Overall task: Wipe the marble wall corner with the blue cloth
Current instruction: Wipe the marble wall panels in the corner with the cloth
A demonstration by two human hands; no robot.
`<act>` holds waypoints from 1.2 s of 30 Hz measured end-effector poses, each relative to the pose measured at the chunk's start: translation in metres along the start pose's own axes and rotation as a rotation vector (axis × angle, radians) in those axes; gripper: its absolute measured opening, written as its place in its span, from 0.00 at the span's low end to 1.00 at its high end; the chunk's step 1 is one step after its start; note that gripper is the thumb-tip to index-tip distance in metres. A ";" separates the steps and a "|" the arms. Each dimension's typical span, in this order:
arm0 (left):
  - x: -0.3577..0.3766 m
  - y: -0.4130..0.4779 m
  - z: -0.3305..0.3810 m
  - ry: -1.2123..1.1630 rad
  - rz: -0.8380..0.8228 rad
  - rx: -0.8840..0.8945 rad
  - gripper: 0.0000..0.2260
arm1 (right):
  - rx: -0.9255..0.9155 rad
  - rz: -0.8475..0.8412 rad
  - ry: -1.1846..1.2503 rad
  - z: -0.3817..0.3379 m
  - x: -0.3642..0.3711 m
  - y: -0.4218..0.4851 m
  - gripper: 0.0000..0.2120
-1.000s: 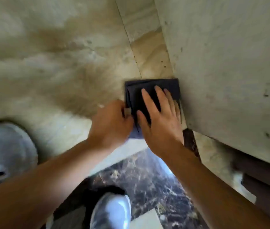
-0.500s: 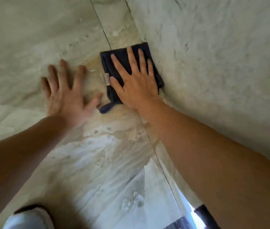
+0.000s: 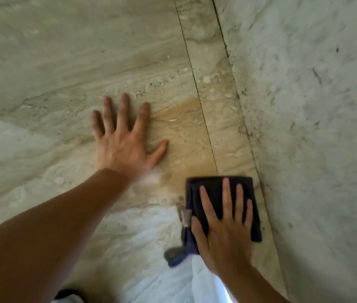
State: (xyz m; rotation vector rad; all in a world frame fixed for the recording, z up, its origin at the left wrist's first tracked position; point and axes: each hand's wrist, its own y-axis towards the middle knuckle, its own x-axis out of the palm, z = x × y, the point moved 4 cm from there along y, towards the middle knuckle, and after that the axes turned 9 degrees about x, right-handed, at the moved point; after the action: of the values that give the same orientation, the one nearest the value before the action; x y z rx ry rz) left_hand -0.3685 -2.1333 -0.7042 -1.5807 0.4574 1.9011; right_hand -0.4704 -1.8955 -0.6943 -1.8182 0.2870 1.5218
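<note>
A folded dark blue cloth (image 3: 213,189) lies flat against the beige marble wall (image 3: 63,62), right beside the corner seam (image 3: 247,132) where the grey wall (image 3: 315,106) meets it. My right hand (image 3: 223,228) presses flat on the cloth with fingers spread, covering most of it. A small tag and a loose cloth end stick out at its lower left. My left hand (image 3: 125,138) rests flat on the bare marble to the left, fingers apart, holding nothing.
A thin vertical joint (image 3: 197,90) runs down the marble left of the corner. An orange-brown stain (image 3: 179,119) spreads between my left hand and the joint. A dark shoe edge (image 3: 68,294) shows at the bottom.
My right hand has slid the cloth down the corner strip, away from the top. My left hand stays pressed flat on the marble, now above the cloth's level.
</note>
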 end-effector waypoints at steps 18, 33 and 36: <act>-0.053 0.122 -0.095 0.184 -0.124 0.048 0.44 | -0.088 -0.124 -0.087 -0.106 -0.080 0.217 0.32; -0.054 0.211 -0.131 0.010 -0.069 -0.115 0.41 | -0.056 -0.246 -0.204 -0.167 -0.151 0.377 0.35; -0.053 0.210 -0.129 0.004 -0.122 -0.115 0.41 | -0.079 -0.329 -0.211 -0.165 -0.158 0.380 0.35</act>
State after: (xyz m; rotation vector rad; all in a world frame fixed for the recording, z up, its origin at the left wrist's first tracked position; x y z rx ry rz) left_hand -0.4032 -2.3832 -0.7068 -1.6469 0.2503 1.8610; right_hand -0.6144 -2.3150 -0.6924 -1.6499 -0.1694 1.4873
